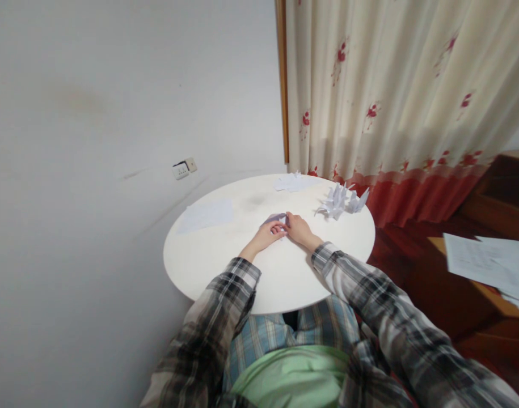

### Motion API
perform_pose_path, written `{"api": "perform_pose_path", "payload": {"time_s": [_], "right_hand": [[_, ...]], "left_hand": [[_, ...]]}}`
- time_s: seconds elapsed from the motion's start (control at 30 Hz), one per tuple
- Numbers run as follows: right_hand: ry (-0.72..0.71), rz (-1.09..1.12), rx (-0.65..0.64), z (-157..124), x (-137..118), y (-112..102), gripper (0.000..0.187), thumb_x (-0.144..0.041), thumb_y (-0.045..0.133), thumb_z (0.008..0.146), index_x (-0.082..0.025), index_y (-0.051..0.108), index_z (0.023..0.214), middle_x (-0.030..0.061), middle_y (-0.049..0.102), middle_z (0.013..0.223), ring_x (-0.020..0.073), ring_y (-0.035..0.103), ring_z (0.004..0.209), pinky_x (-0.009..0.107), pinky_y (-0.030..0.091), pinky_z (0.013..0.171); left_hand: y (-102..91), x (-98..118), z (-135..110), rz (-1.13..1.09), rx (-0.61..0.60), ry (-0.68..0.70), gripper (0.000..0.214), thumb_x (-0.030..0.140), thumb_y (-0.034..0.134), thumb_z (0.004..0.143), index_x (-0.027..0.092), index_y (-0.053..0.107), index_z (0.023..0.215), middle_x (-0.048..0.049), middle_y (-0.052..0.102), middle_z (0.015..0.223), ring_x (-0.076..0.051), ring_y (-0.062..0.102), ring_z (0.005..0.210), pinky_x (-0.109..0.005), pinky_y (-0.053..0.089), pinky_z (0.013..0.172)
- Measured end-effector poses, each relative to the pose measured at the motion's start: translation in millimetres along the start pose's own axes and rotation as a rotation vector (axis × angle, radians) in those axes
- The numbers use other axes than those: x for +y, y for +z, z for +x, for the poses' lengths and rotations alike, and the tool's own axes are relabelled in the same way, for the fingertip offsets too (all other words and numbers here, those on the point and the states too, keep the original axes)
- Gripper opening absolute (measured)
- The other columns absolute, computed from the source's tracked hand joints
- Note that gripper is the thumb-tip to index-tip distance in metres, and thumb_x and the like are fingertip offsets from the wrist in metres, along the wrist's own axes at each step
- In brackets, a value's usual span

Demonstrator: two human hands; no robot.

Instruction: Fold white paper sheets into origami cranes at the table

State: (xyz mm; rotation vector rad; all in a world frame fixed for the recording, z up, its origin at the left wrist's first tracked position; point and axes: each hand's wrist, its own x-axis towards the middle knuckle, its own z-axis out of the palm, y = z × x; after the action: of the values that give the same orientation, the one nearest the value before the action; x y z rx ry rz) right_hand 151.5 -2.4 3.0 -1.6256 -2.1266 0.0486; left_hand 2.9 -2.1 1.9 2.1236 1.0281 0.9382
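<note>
Between my two hands, over the middle of the round white table (225, 255), is a small folded piece of white paper (276, 217), its upper side in shadow. My left hand (269, 233) curls its fingers against the near left side of the paper. My right hand (300, 229) pinches the paper's right edge between thumb and fingers. Parts of the paper are hidden behind the fingers. Several folded paper cranes (336, 202) stand in a cluster on the table, beyond my right hand and to its right.
Flat white sheets (208, 215) lie at the table's left, and more paper (291, 182) at its far edge. A wall with a socket (181, 170) borders the left. Behind hangs a flowered curtain (370, 102). Printed sheets (489, 263) rest on wooden furniture at right.
</note>
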Motion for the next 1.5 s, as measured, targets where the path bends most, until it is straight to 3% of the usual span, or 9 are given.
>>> {"api": "perform_pose_path", "payload": {"time_s": [0.13, 0.33, 0.53, 0.8, 1.0, 1.17, 1.5], "right_hand": [[0.001, 0.012, -0.009, 1, 0, -1, 0.04, -0.026, 0.046, 0.083, -0.011, 0.038, 0.119, 0.0149, 0.057, 0.107, 0.0218, 0.051, 0.101, 0.029, 0.038, 0.08], [-0.024, 0.049, -0.008, 2, 0, 0, 0.043, -0.028, 0.05, 0.08, -0.012, 0.041, 0.118, 0.0136, 0.058, 0.107, 0.0212, 0.049, 0.104, 0.03, 0.036, 0.084], [-0.036, 0.068, -0.01, 4, 3, 3, 0.045, -0.031, 0.054, 0.078, -0.013, 0.042, 0.118, 0.0134, 0.056, 0.109, 0.0213, 0.048, 0.106, 0.031, 0.036, 0.086], [-0.149, 0.206, 0.006, 9, 8, 12, 0.051, -0.032, 0.058, 0.074, -0.011, 0.043, 0.118, 0.0127, 0.054, 0.112, 0.0194, 0.048, 0.103, 0.03, 0.035, 0.087], [-0.25, 0.303, 0.03, 9, 7, 12, 0.052, -0.026, 0.063, 0.069, -0.013, 0.046, 0.116, 0.0102, 0.055, 0.11, 0.0182, 0.05, 0.1, 0.031, 0.036, 0.088], [-0.263, 0.308, 0.0, 7, 5, 11, 0.053, -0.028, 0.064, 0.069, -0.013, 0.045, 0.117, 0.0093, 0.057, 0.107, 0.0178, 0.051, 0.096, 0.03, 0.037, 0.085], [-0.19, 0.206, 0.01, 2, 1, 1, 0.031, -0.03, 0.052, 0.08, -0.016, 0.051, 0.108, 0.005, 0.06, 0.092, 0.0143, 0.051, 0.084, 0.025, 0.036, 0.075]], "left_hand": [[0.3, -8, 3, 0.026, 0.135, -0.018, 0.016, 0.027, 0.056, 0.073, 0.014, 0.056, 0.083, -0.0014, 0.057, 0.074, -0.01, 0.049, 0.063, -0.024, 0.043, 0.061], [-3.4, -20, 5, 0.194, 0.275, -0.004, 0.013, 0.019, 0.056, 0.071, 0.015, 0.054, 0.083, -0.0016, 0.055, 0.079, -0.01, 0.051, 0.066, -0.026, 0.044, 0.065], [-3.5, -22, 5, 0.251, 0.254, -0.015, 0.022, 0.015, 0.056, 0.071, 0.015, 0.053, 0.092, -0.0048, 0.057, 0.094, -0.013, 0.055, 0.079, -0.029, 0.047, 0.073], [-2.5, -20, 5, 0.226, 0.218, -0.002, 0.022, 0.017, 0.054, 0.075, 0.013, 0.053, 0.096, -0.0087, 0.06, 0.096, -0.016, 0.058, 0.086, -0.032, 0.047, 0.081], [-3.5, -21, 5, 0.282, 0.249, -0.072, 0.029, 0.025, 0.051, 0.079, 0.014, 0.052, 0.105, -0.0081, 0.063, 0.092, -0.017, 0.059, 0.085, -0.03, 0.047, 0.076], [-5.3, -21, 6, 0.372, 0.257, -0.105, 0.025, 0.032, 0.045, 0.082, 0.014, 0.06, 0.093, -0.007, 0.065, 0.084, -0.017, 0.06, 0.075, -0.028, 0.047, 0.069], [-7.6, -17, 4, 0.444, 0.287, -0.131, 0.024, 0.028, 0.046, 0.08, 0.018, 0.065, 0.093, -0.0059, 0.067, 0.095, -0.017, 0.061, 0.085, -0.027, 0.046, 0.075]]}}
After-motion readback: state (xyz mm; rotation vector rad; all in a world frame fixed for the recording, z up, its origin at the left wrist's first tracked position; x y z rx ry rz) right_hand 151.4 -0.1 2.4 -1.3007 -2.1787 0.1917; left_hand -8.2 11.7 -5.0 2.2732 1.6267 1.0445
